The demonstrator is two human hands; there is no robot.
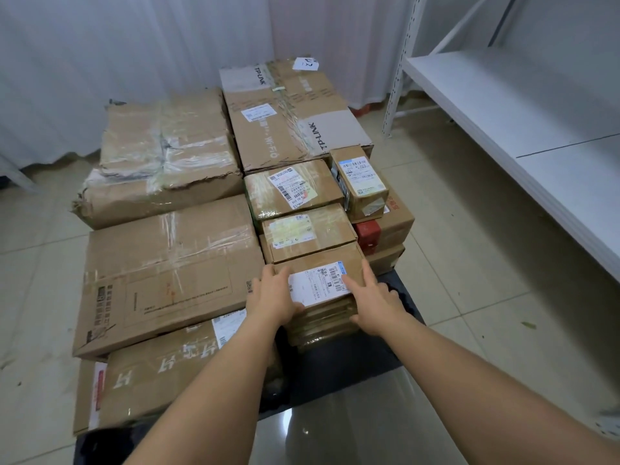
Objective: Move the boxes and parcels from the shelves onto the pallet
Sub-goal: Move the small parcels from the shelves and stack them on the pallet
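A small flat brown parcel [322, 280] with a white shipping label lies on top of a short stack of similar parcels at the near middle of the loaded pallet [339, 360]. My left hand [273, 295] grips its left edge, thumb curled over the near corner. My right hand [375, 300] holds its right edge, fingers laid along the side. Behind it sit two more labelled small boxes [308, 231], then a large TP-LINK carton [288, 115].
Large taped cartons [167, 273] fill the pallet's left half. A small upright box [364, 186] and a red-marked box [385, 229] stand at the right. A white shelf unit [523, 105] runs along the right; tiled floor lies between. White curtains hang behind.
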